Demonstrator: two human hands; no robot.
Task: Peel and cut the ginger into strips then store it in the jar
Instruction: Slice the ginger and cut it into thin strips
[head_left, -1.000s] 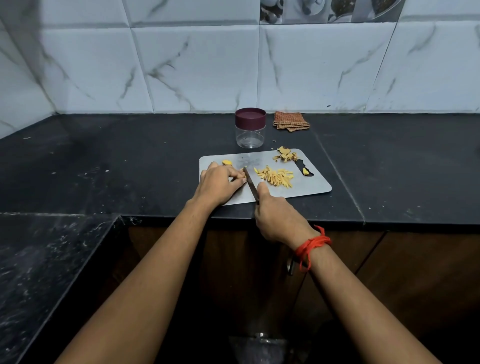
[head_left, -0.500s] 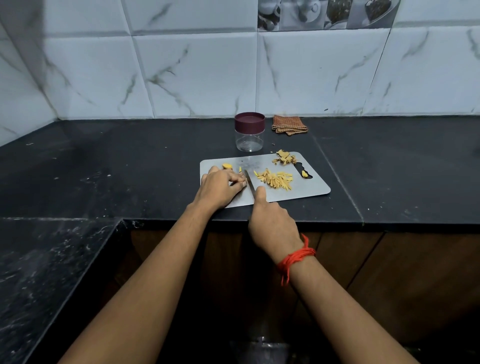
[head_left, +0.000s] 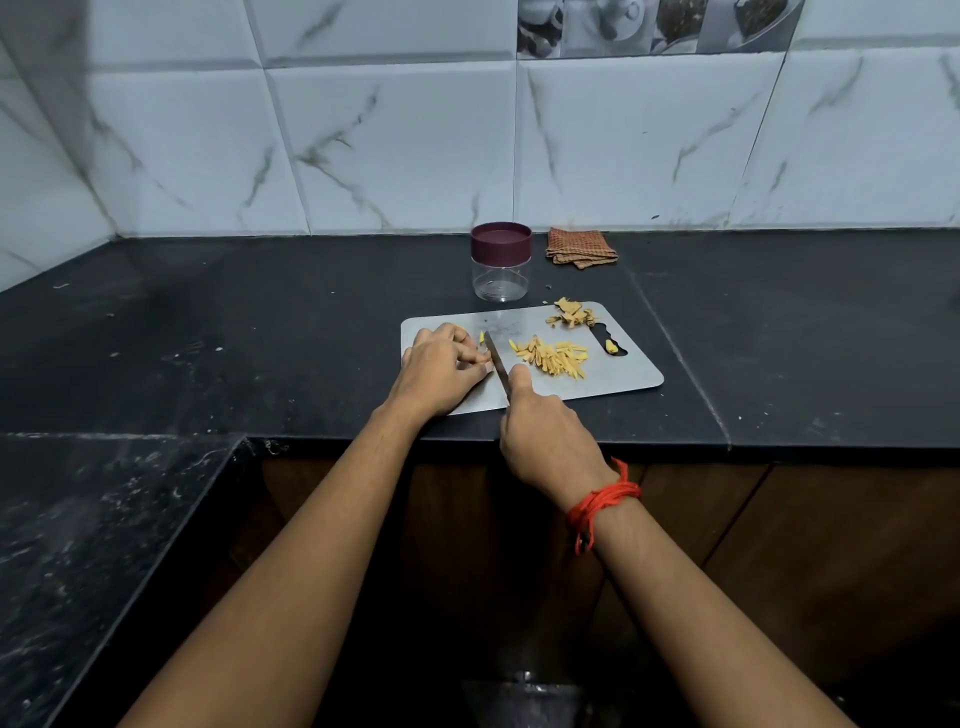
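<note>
Ginger strips (head_left: 551, 356): pale yellow heap, middle of the grey cutting board (head_left: 613, 376), just right of the knife (head_left: 496, 358). Ginger piece (head_left: 482, 338): left part of the board, mostly hidden; left hand (head_left: 441, 371) holds it down with curled fingers. Right hand (head_left: 545, 436): wrapped round the knife handle, one finger laid along the spine, blade pointing away, close beside the left fingertips. Peelings (head_left: 570, 313): far right corner of the board. Jar (head_left: 501, 278): clear, maroon lid on, upright on the black counter (head_left: 260, 322) just behind the board. Folded cloth (head_left: 582, 248): beside the jar, against the wall.
</note>
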